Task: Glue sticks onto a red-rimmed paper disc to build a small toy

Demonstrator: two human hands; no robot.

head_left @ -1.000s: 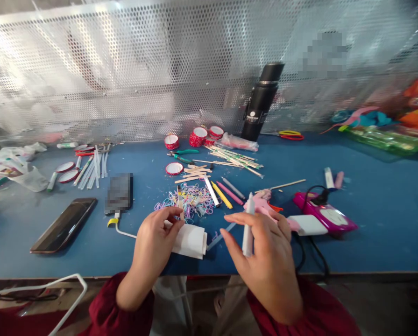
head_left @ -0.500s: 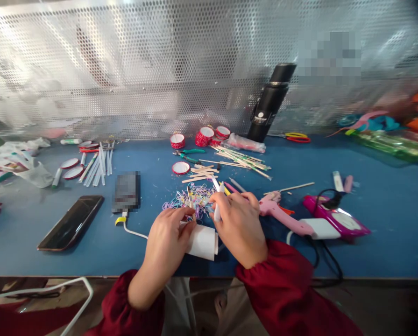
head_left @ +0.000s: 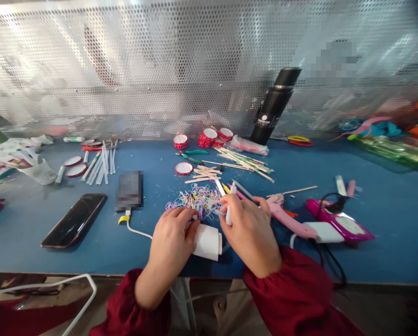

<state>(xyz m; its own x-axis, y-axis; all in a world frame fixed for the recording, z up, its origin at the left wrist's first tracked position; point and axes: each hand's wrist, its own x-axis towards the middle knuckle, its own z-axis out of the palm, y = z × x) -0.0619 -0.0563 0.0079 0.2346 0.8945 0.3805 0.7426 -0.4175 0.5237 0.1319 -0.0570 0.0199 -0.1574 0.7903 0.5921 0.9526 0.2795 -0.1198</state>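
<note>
My left hand [head_left: 172, 240] is closed around a white paper roll [head_left: 207, 241] lying on its side at the near edge of the blue table [head_left: 230, 224]. A thin stick is pinched at its fingertips near the roll's top. My right hand [head_left: 251, 231] is closed on a white marker [head_left: 230, 205], tip pointing away, right beside the roll. Just beyond both hands lies a heap of small coloured rubber bands [head_left: 198, 198].
A pink glue gun [head_left: 289, 221], a white adapter and a magenta device [head_left: 342, 221] lie right of my hands. A dark phone [head_left: 74, 226] and a charger cable sit left. Wooden sticks, red tape rolls [head_left: 209, 136], pliers and a black flask [head_left: 275, 105] stand farther back.
My right hand has moved left and forward with the marker, from open space on the right to right beside the roll. My left hand stays on the roll.
</note>
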